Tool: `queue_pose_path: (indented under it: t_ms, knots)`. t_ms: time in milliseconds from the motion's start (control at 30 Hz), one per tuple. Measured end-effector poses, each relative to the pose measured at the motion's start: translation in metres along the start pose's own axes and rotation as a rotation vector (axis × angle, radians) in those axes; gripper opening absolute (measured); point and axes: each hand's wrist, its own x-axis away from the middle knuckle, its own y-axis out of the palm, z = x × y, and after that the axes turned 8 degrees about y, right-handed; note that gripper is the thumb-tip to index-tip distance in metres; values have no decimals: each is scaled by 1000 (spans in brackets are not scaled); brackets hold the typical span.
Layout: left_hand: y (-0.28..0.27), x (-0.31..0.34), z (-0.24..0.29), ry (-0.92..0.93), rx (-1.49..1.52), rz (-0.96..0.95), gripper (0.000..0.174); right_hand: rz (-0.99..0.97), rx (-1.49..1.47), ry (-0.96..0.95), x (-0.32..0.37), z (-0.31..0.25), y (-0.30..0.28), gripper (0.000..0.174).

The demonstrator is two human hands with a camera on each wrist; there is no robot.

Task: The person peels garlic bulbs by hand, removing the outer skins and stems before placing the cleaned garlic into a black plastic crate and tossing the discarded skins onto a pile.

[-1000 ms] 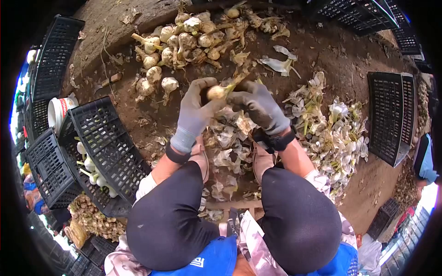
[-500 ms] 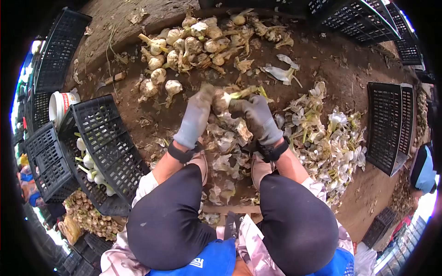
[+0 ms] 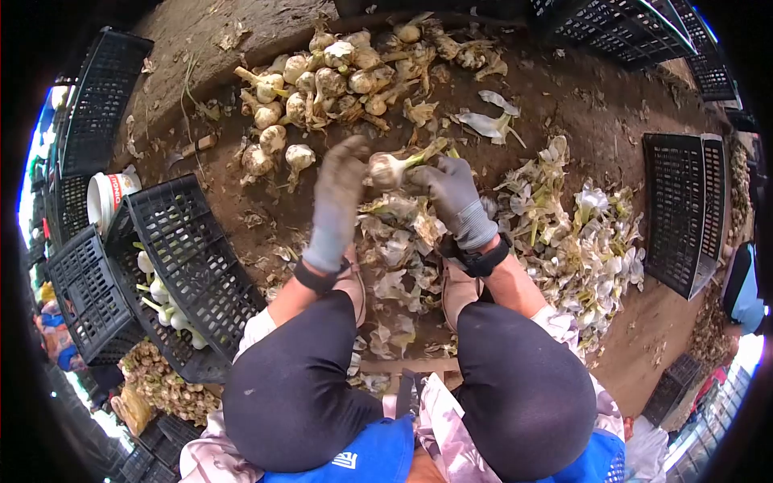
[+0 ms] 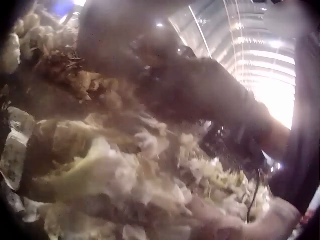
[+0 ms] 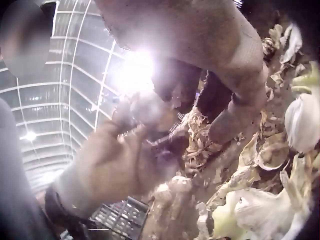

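Observation:
A garlic bulb (image 3: 386, 171) with a thick green-yellow stem hangs over the ground in front of the shins. My gloved right hand (image 3: 452, 193) grips it by the stem, fingers curled. Just left of the bulb is my gloved left hand (image 3: 338, 193), blurred by motion, its fingers extended and holding nothing. In the right wrist view the left hand (image 5: 107, 165) faces the right hand (image 5: 220, 55), which hides much of the bulb. Beyond the hands lies a heap of untrimmed garlic bulbs (image 3: 330, 80). Loose peeled skins (image 3: 394, 241) cover the ground between the shoes.
On the right spreads a large pile of garlic skins (image 3: 572, 233), with a black crate (image 3: 683, 213) behind it. At the left a tilted black crate (image 3: 193, 266) contains cleaned white bulbs (image 3: 161, 298); a white bucket (image 3: 105, 197) stands beside it. A wooden-handled tool (image 3: 200, 146) lies on the soil.
My left hand was at the bulb and has come away to the left, fingers extending. The right hand keeps hold of the stem, and the bulb has turned with its stem toward the right.

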Motion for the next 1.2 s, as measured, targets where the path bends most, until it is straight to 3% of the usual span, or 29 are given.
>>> queue_pose_path:
  t_ms: [33, 67, 100, 133, 167, 200, 233, 267, 300, 333, 367, 400, 467, 500, 533, 600, 633, 667, 733, 767, 800, 867, 900, 933, 1000, 1033, 1133, 1167, 1200]
  knots:
    - [1, 4, 0, 37, -189, -148, 43, 52, 266, -215, 5, 0, 2, 17]
    - [2, 10, 0, 70, -377, -292, 44, 53, 269, -208, 10, 1, 4, 17]
    - [15, 11, 3, -112, -24, -172, 43, 64, 369, -375, 17, -1, 8, 17]
    - [13, 7, 8, -113, -26, -168, 43, 75, 464, -549, 21, -5, 11, 18]
    - [8, 2, 12, -347, 280, -146, 42, 49, 228, -246, 24, -15, 8, 18]
    - [3, -2, 15, -575, 589, -120, 41, -126, -195, -76, 21, -14, -4, 17]
    - [-4, -1, 7, -642, 751, -123, 41, -97, 261, -386, 15, -6, -16, 17]
    - [-5, 0, -3, -639, 752, -128, 41, -59, 720, -688, 9, 3, -24, 16]
    - [-6, 2, -11, -598, 509, -143, 40, -57, 719, -686, 8, 3, -23, 16]
    - [-8, 7, -22, -559, 263, -156, 39, -11, 488, -339, 8, 7, -18, 16]
    - [-16, 8, -42, -240, -214, -198, 30, 31, 253, 2, 8, 10, -13, 16]
    - [-14, 9, -37, -240, -216, -200, 30, 31, 250, 2, 5, 12, -7, 16]
    - [-4, 13, -17, -219, -74, -70, 21, 94, 560, -557, 2, 19, 3, 16]
    - [-3, 13, -13, -351, 30, 0, 16, 85, 558, -557, 3, 16, 5, 16]
    - [-3, 10, -13, -347, 25, 4, 16, 113, 468, -478, 2, 10, 5, 15]
    - [1, 7, -15, -384, 452, 183, 13, 175, 298, -305, 2, 0, -5, 15]
    - [5, 8, -13, -370, 492, 157, 13, 318, 793, -420, -33, 22, -38, 16]
    - [4, 7, -7, -373, 495, 157, 13, 320, 796, -418, -37, 25, -45, 16]
    - [-6, 0, 10, -344, 436, -75, 16, 354, 1203, -351, -40, 31, -52, 21]
    - [-13, -1, 5, -276, 445, -123, 23, 218, 1274, -325, -46, 38, -65, 30]
    - [-13, -2, 5, -269, 444, -117, 23, 213, 1277, -332, -39, 32, -63, 30]
    - [-13, 2, 5, -356, 703, -32, 28, 294, 1365, -570, -2, 11, -50, 41]
    - [-13, 2, 4, -356, 706, -31, 28, 262, 1208, -596, 8, -1, -47, 56]
    - [-12, 2, 3, -392, 679, -36, 29, 259, 1214, -597, 7, -2, -46, 56]
    - [-10, 3, 6, -470, 618, -50, 30, -29, 489, -302, 4, 0, -34, 54]
    - [-3, 0, 12, -453, 406, -50, 29, -161, 117, -153, 2, 1, -27, 53]
    - [4, 1, 11, -423, 235, -118, 26, -74, 309, -259, -5, 8, -7, 49]
    - [6, 2, 3, -350, 233, -77, 24, -70, 257, -88, -5, 5, -5, 50]
    - [5, 2, 2, -350, 235, -74, 24, -71, 260, -87, -7, 4, -10, 50]
